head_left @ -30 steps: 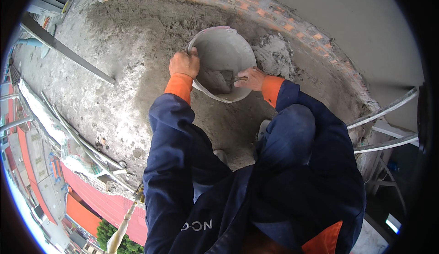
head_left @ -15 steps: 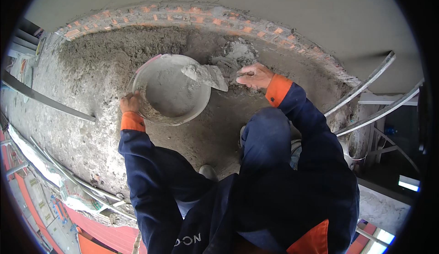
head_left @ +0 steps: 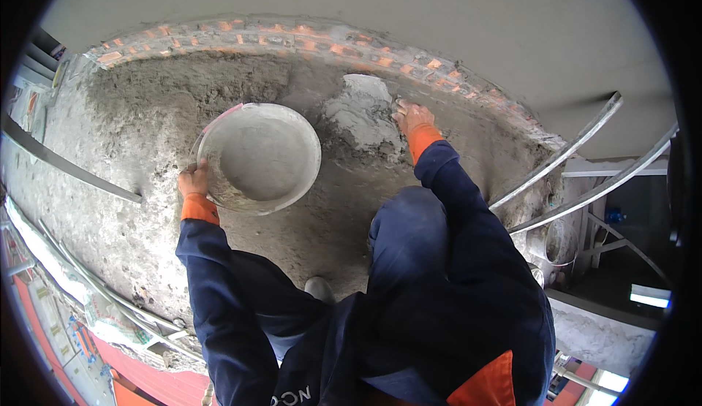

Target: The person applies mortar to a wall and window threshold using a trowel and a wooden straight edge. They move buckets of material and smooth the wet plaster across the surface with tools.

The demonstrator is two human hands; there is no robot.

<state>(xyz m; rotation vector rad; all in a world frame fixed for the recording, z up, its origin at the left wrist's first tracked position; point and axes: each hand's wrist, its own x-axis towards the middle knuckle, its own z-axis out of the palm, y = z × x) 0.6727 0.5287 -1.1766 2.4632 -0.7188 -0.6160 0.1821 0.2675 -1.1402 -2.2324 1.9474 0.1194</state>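
Here's the left hand [head_left: 194, 179] gripping the bucket [head_left: 310, 154] at its rim on the floor [head_left: 292, 234], seemingly steadying it, while the right hand [head_left: 414, 116] curls beside the mortar heap [head_left: 357, 119], holding what, I can't tell.

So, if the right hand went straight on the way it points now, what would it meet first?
The right hand would probably meet the grey mortar heap first, with the brick strip farther on; depth is hard to judge.

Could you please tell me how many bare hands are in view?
2: the left hand at the left rim of the bucket, the right hand beside the mortar heap. No others show.
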